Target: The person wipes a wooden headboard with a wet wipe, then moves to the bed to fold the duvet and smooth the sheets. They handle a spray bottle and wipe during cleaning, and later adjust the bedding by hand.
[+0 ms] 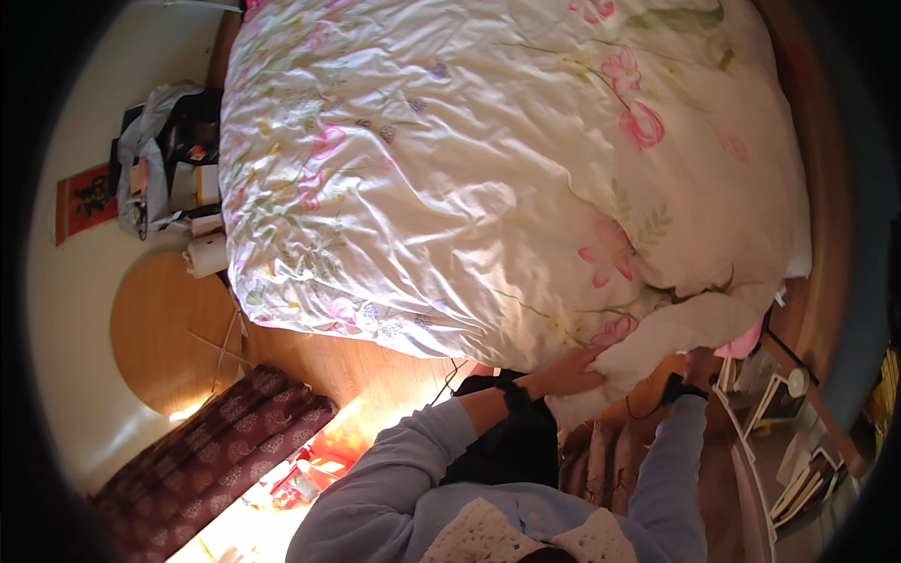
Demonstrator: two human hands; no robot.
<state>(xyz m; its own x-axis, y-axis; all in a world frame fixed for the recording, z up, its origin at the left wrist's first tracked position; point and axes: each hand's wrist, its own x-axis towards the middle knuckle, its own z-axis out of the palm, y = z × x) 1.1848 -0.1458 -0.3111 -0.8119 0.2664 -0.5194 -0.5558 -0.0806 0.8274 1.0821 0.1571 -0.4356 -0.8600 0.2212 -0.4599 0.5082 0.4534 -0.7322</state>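
Observation:
A white quilt with pink flowers and green leaves covers the bed, wrinkled across its surface. At its near right edge, a fold of the quilt hangs down toward me. My left hand, with a dark band on the wrist, grips this fold, its fingers closed on the cloth. My right hand is in shadow to the right, close to the quilt's lower edge and a bit of pink cloth. The right wrist also has a dark band. The fingers of the right hand are too dark and hidden to make out.
A round wooden board leans by the left wall. Bags and boxes are piled beside the bed. A patterned dark red curtain hangs at lower left. White shelving with books stands close on the right.

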